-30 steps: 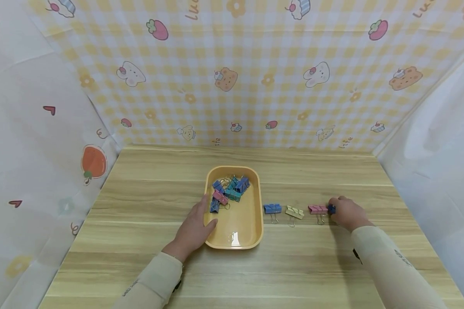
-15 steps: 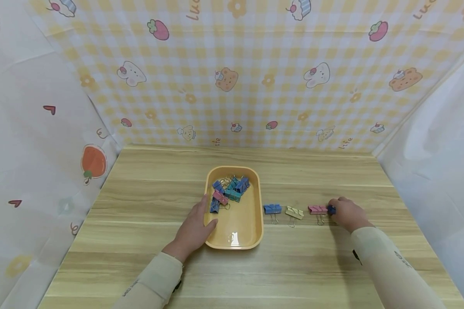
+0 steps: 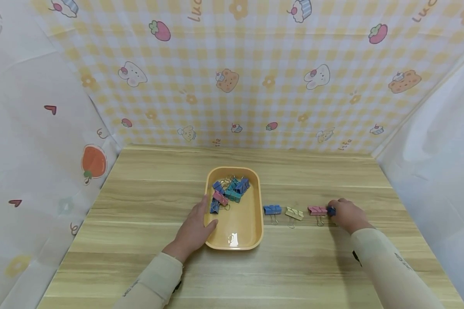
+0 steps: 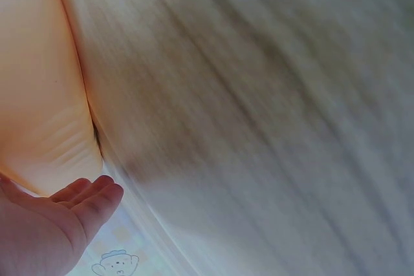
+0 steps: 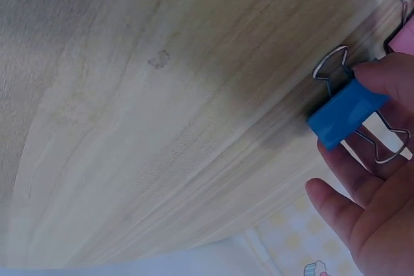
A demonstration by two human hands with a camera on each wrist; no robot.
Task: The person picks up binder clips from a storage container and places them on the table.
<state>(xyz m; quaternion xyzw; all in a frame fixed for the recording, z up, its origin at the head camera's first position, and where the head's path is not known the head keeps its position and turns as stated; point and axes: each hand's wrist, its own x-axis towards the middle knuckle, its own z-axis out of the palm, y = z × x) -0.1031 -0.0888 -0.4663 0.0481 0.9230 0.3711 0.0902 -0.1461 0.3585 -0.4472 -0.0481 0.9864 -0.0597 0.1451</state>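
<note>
My right hand (image 3: 349,214) pinches a blue binder clip (image 5: 346,113) between thumb and fingers, just above or on the wood table. Both wire handles of that clip stick out in the right wrist view. Close to its left is a pink binder clip (image 3: 317,210), followed leftward by a yellow one (image 3: 294,213) and a blue one (image 3: 272,210), roughly in a row. My left hand (image 3: 192,229) rests against the left side of a yellow tray (image 3: 261,227), fingers along the outer wall and thumb over the rim. Several blue, teal and pink binder clips (image 3: 233,195) lie in the tray.
The wood-grain table (image 3: 286,274) meets a yellow checked cloth (image 3: 251,98) at the back. White sheets hang as walls, one (image 3: 35,141) at left and another (image 3: 441,154) at right.
The head view has tilted very slightly. Hands, tray and clips otherwise look the same.
</note>
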